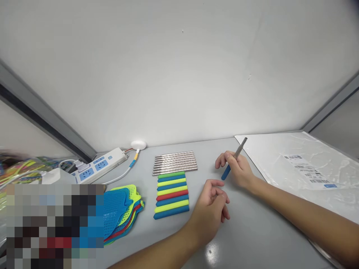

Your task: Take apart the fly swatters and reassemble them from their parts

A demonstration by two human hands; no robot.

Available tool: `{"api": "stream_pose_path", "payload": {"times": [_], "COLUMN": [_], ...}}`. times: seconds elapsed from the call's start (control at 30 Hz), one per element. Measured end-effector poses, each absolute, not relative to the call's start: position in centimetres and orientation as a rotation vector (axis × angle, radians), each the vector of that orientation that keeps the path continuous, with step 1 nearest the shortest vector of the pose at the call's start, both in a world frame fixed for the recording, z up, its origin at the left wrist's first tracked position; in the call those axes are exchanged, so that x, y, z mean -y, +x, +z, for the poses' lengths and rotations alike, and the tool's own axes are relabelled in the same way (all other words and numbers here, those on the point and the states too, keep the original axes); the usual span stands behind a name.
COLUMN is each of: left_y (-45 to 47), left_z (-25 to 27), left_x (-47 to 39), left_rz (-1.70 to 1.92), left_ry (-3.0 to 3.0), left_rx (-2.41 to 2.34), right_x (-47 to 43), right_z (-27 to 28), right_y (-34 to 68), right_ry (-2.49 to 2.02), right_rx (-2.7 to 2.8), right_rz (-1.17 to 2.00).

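A grey table (252, 239) seen from above the person's own hands, with a white wall behind it.

At the far left, a blurred heap of colourful packaging (25, 168) lies beside a pixelated block that hides part of the view. Just right of it, a white power strip (97, 164) with blue sockets lies at an angle, with a white plug in one socket and a white cable (120, 175) leading away. A small round white disc (138, 144) sits near the wall behind it.

Next comes a fanned stack of plastic mesh swatter heads (123, 209), blue on top, with green, yellow and red edges showing underneath.

In the middle, a row of bare metal rods (175, 162) lies side by side. Touching their near edge is a column of coloured foam-like grips (171, 194), striped green, blue, yellow and red.

The left hand (211, 207) rests on the table right of the grips, fingers loosely curled, holding nothing.

Just beyond it, the right hand (238, 170) is closed around a handle (234, 160), a metal rod with a blue grip on its lower end. The metal tip points up and away, and the blue end pokes out below the fingers, above the table.

At the right, a clear plastic bag (303, 168) lies flat over a white sheet. It bears a printed label (308, 170) with barcodes and a blue mark, too small to read.
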State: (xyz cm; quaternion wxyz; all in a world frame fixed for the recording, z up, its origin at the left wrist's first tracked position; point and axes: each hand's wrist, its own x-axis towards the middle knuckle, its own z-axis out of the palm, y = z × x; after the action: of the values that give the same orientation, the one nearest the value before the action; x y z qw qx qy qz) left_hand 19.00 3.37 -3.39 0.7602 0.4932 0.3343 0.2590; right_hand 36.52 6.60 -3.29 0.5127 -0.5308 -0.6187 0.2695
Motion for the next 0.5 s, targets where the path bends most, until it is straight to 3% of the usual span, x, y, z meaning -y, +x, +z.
{"api": "stream_pose_path", "payload": {"times": [0.5], "left_y": [18.66], "left_z": [-3.68], "left_x": [-3.18], "left_rz": [0.531], "left_ry": [1.162], "left_rx": [-0.675], "right_x": [-6.47], "right_z": [-4.23], "right_y": [36.1], "right_ry": [-1.338], "right_rx": [1.556], "right_rz": [0.687]}}
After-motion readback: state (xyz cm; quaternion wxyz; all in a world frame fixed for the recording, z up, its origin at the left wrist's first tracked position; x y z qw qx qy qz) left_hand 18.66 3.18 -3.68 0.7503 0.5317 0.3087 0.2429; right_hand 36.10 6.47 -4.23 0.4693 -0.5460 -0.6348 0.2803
